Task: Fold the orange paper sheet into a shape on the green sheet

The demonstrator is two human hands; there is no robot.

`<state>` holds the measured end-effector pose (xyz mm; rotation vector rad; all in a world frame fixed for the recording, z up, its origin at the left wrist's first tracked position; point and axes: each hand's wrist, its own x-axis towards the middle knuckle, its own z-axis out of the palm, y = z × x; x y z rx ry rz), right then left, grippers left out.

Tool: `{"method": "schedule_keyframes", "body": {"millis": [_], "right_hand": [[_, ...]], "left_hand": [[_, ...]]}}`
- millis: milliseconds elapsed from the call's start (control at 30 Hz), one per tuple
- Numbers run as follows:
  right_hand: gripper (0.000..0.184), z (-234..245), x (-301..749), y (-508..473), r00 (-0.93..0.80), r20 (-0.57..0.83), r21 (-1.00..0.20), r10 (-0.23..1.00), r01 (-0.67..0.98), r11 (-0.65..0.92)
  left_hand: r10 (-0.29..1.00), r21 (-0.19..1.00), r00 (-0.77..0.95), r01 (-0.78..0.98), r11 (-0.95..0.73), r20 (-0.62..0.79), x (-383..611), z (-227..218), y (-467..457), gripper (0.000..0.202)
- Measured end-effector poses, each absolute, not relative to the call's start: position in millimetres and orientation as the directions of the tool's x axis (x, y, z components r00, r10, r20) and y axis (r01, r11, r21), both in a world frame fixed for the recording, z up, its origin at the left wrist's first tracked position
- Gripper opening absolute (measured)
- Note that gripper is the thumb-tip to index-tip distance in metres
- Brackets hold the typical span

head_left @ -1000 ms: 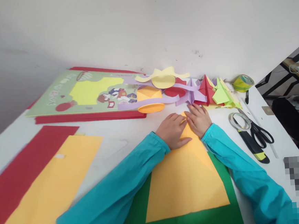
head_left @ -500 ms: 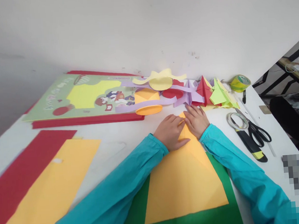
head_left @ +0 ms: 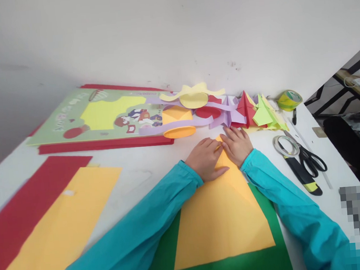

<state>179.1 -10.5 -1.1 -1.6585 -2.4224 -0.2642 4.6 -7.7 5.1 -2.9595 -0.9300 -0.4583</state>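
Note:
An orange paper sheet lies on a green sheet on the white table, its far end folded to a point. My left hand lies flat on the left fold near that point, fingers stretched out. My right hand presses flat on the right fold, fingers together and extended. Both hands touch the paper at the tip and hold nothing. Both arms wear teal sleeves.
Folded paper shapes and paper strips line the wall. A green craft book lies on red card at the back left. Red paper and orange paper lie at left. Scissors, a tape ring, a cutter and a tape roll lie at right.
The view shifted slightly between the earliest frame and now. Both hands stay pressed on the folded tip of the orange paper.

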Motion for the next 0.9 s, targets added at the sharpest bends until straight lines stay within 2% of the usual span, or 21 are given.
{"method": "schedule_keyframes", "body": {"millis": [333,600,900], "right_hand": [[0.037,2.5,179.4,-12.5,-0.423,0.311,0.095,0.851,0.905,0.415],[0.036,1.9,179.6,-15.1,-0.402,0.325,0.086,0.856,0.914,0.396],[0.04,1.9,177.7,-13.6,-0.374,0.242,0.084,0.895,0.927,0.364]], "left_hand": [[0.571,0.086,0.775,0.572,-0.816,0.27,4.5,6.6,-8.6,0.059],[0.583,0.091,0.775,0.58,-0.81,0.246,4.4,7.3,-9.0,0.061],[0.572,0.118,0.774,0.563,-0.818,0.271,4.3,5.8,-9.0,0.057]]}}
